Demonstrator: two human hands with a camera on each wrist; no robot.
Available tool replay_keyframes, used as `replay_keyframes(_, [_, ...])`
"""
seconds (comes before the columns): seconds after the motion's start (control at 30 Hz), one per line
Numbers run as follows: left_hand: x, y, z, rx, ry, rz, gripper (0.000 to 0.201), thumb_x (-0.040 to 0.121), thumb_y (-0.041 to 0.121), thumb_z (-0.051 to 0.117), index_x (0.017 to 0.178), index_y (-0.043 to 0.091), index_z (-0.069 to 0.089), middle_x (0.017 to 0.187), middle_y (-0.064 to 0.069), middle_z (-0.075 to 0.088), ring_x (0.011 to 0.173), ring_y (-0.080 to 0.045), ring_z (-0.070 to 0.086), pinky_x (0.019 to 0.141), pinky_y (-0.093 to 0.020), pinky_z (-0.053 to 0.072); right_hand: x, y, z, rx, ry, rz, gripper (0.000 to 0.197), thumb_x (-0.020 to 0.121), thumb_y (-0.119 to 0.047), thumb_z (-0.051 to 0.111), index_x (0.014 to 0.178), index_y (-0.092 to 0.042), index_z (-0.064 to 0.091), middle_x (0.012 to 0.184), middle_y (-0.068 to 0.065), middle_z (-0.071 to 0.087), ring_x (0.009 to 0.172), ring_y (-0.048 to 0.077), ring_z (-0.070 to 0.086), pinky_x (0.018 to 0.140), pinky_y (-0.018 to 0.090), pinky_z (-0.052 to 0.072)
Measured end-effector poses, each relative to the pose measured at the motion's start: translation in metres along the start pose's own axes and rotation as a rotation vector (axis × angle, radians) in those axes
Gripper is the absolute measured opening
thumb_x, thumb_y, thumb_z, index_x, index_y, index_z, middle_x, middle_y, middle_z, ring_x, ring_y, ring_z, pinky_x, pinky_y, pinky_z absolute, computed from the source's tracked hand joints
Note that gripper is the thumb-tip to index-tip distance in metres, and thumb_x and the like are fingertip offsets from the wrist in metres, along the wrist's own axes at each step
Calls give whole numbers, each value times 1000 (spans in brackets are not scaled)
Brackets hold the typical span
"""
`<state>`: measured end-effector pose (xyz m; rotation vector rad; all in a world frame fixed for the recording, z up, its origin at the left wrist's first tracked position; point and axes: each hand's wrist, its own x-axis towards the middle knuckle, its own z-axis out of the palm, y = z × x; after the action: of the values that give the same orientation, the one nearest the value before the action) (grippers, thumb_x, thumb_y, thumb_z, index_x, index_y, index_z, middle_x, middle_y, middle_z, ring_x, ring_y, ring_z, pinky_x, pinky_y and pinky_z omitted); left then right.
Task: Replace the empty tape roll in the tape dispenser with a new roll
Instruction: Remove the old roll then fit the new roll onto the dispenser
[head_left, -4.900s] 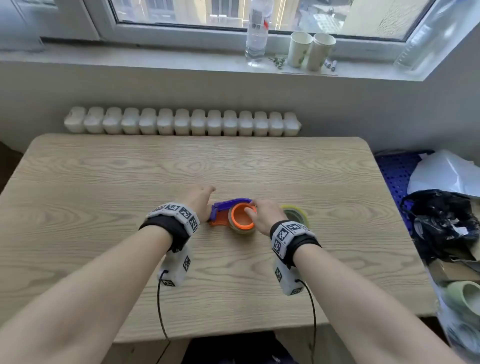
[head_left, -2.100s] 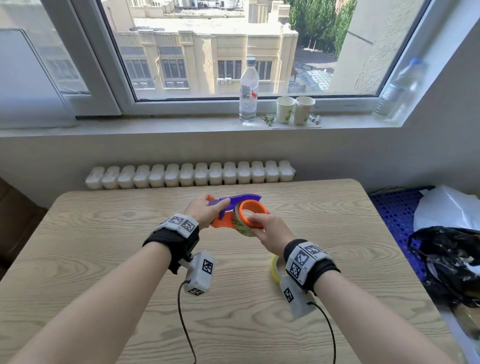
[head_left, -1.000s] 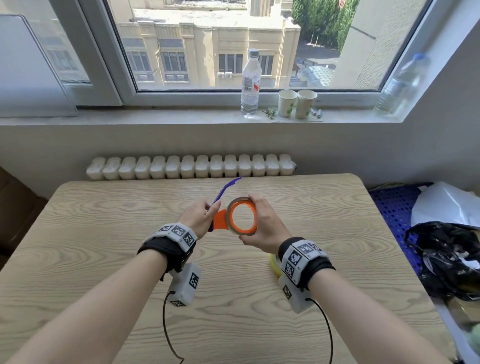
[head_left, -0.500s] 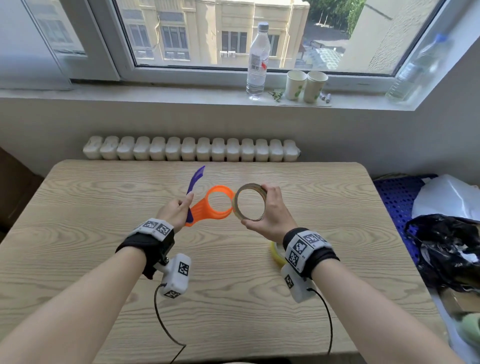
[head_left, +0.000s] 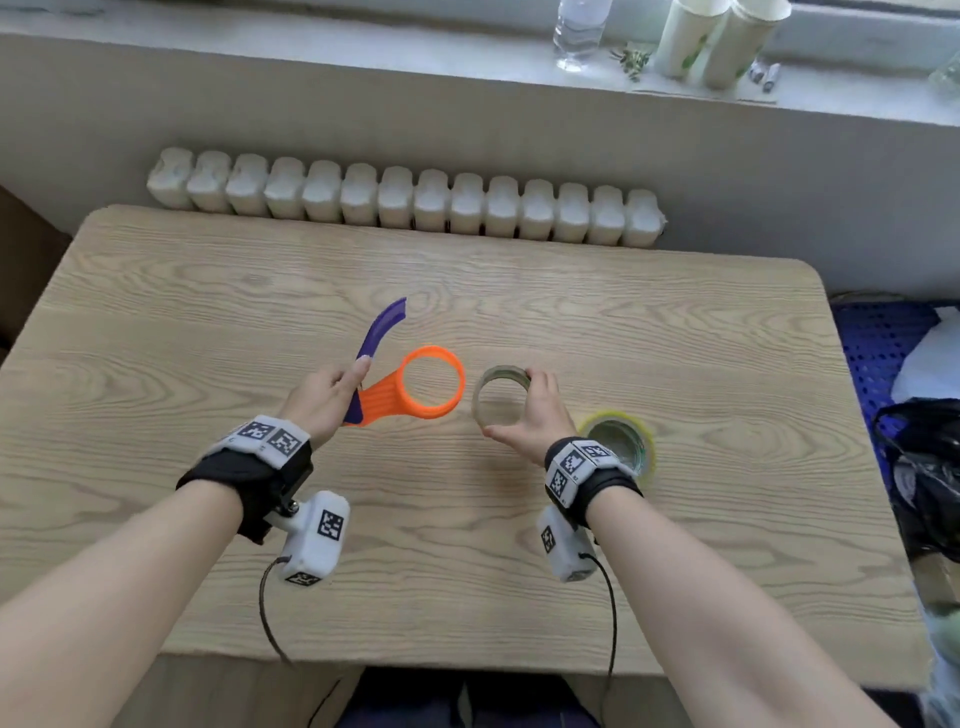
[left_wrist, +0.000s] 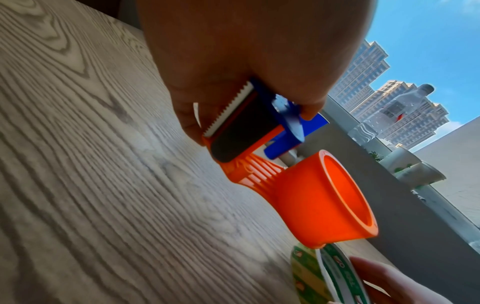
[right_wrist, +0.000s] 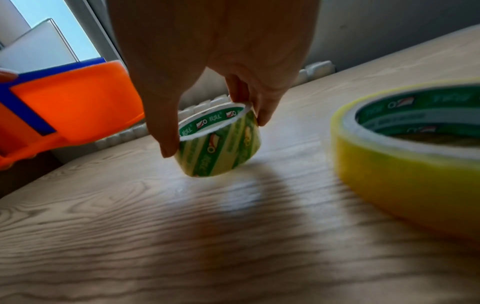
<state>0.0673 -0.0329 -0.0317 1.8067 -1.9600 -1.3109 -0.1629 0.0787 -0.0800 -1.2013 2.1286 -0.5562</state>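
New yellow roll (head_left: 621, 447) flat on desk (head_left: 519, 597), right of centre, untouched. Empty core (head_left: 501, 395) off the spool, pinched in right hand (head_left: 524, 421) fingers (right_wrist: 166, 131) just above desk. Left hand (head_left: 322, 395) gripping dispenser (head_left: 415, 387) by cutter end, orange spool bare. Left: drop core, fit new roll.

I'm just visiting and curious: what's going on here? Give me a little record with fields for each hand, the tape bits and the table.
left hand: the left hand grips the tape dispenser by its handle end, off the table
dispenser: orange hub bare, purple arm swung up
right hand: the right hand pinches the empty roll by its rim, low over the table
new roll: the yellow new roll lies flat on the table, right of that hand
windowsill: a bottle and two paper cups
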Motion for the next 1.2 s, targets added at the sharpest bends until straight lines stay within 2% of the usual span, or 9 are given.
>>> replay_keyframes(0.1, [2, -5, 5, -47, -3, -18, 73, 72, 64, 35, 79, -3, 65, 77, -14, 61, 77, -26, 56, 84, -41, 44, 3, 3, 11, -10, -43, 3, 95, 61, -32, 82, 134, -3, 28, 135, 12, 36, 128, 24, 37, 106, 34, 34])
replay_keyframes(0.23, [2, -8, 9, -60, -42, -31, 56, 67, 69, 39, 64, 18, 61, 77, -13, 64, 85, -35, 64, 91, -47, 46, 2, 5, 20, 25, -62, 18, 95, 63, -29, 81, 136, -2, 27, 137, 14, 36, 130, 25, 35, 108, 29, 29])
replay_keyframes(0.33, [1, -9, 11, -60, -60, -28, 56, 68, 69, 43, 64, 16, 62, 77, -12, 64, 79, -29, 61, 85, -41, 47, 3, 6, 25, 56, -46, 24, 98, 61, -28, 83, 137, -1, 26, 138, 14, 35, 131, 25, 34, 108, 28, 27])
replay_keyframes(0.57, [-4, -1, 21, 28, -88, 34, 57, 94, 42, 42, 82, -11, 62, 75, -12, 56, 65, -21, 46, 62, -21, 34, -4, 11, 18, 122, -47, 35, 114, 61, -41, 81, 145, -7, 11, 152, 13, 21, 143, 23, 18, 117, 32, 18])
replay_keyframes(0.73, [-9, 16, 36, 8, -147, 54, 62, 91, 47, 45, 83, -12, 61, 72, -13, 56, 69, -23, 48, 63, -28, 36, -31, 37, -10, 60, 95, 30, 106, 62, -45, 79, 144, -14, 20, 149, 11, 29, 140, 23, 24, 116, 37, 22])
replay_keyframes(0.87, [-14, 29, 53, 4, -191, 73, 67, 82, 58, 46, 76, -7, 62, 69, -12, 59, 67, -23, 50, 70, -33, 39, -53, 67, -32, -56, 127, 141, 105, 61, -46, 79, 144, -18, 20, 152, 10, 20, 141, 25, 19, 117, 37, 16])
replay_keyframes(0.97, [-17, 35, 67, 7, -228, 85, 53, 89, 49, 47, 68, 2, 60, 65, -12, 57, 65, -22, 50, 65, -31, 39, -64, 84, -39, -109, 119, 228, 111, 59, -47, 80, 144, -20, 15, 153, 11, 14, 142, 25, 14, 117, 36, 14])
replay_keyframes(1.1, [-24, 40, 80, 29, -250, 117, 43, 93, 40, 47, 62, 12, 56, 59, -4, 49, 50, -10, 48, 51, -14, 38, -66, 95, -41, -150, 113, 262, 111, 61, -47, 79, 145, -20, 11, 154, 12, 8, 143, 26, 9, 117, 38, 11])
replay_keyframes(1.2, [-25, 39, 84, 60, -242, 106, 46, 92, 43, 46, 66, 7, 56, 61, -5, 51, 46, -6, 48, 57, -23, 35, -61, 97, -41, -102, 98, 273, 109, 64, -43, 78, 145, -19, 11, 154, 13, 7, 143, 27, 8, 118, 37, 12])
